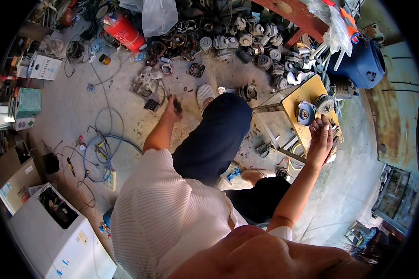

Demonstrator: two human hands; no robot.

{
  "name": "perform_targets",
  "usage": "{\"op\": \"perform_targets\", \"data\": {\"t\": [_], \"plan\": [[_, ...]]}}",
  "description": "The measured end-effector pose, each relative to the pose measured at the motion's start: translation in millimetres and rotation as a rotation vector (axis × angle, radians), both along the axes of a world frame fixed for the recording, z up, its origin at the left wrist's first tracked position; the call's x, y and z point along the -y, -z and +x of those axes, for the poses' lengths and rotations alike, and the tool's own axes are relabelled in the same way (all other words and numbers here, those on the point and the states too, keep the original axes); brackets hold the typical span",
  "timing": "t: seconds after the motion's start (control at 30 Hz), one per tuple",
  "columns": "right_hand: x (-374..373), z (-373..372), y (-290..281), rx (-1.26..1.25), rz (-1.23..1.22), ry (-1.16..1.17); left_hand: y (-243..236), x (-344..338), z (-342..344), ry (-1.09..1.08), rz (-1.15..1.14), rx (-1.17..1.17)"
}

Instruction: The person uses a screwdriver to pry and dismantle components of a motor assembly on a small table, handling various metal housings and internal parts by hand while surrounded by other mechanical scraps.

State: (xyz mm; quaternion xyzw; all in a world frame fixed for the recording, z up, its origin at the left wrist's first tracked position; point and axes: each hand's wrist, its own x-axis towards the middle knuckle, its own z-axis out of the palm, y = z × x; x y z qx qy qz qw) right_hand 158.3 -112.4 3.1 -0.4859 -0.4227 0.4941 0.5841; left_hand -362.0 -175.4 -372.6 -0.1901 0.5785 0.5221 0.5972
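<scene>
In the head view, the right hand (321, 138) is at the near edge of the yellow stool (296, 99) on the right, fingers bent; I cannot tell whether they grip anything. Just beyond its fingertips, on the stool, sits the motor (325, 103), with a round housing (305, 114) just left of it. The left hand (172, 108) is low over the floor (139, 122), right of a dark block (151, 104); its blurred fingers' state cannot be told.

dull metal motor parts (306, 114) on a worn wooden tabletop (308, 94); a smooth plastic barrel (362, 67); matt concrete floor (65, 109).
</scene>
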Motion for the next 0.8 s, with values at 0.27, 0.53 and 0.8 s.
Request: {"op": "perform_targets", "data": {"t": [0.27,0.53,0.8], "plan": [[5,5,-5,0.032,-0.028,0.049,-3,-116,-70,0.409,-0.162,-0.725],[18,27,-13,0.275,0.063,0.188,49,32,32,1.442,-0.039,-1.300],[26,93,-10,0.364,0.186,0.401,16,48,-37,1.633,-0.131,-0.811]]}}
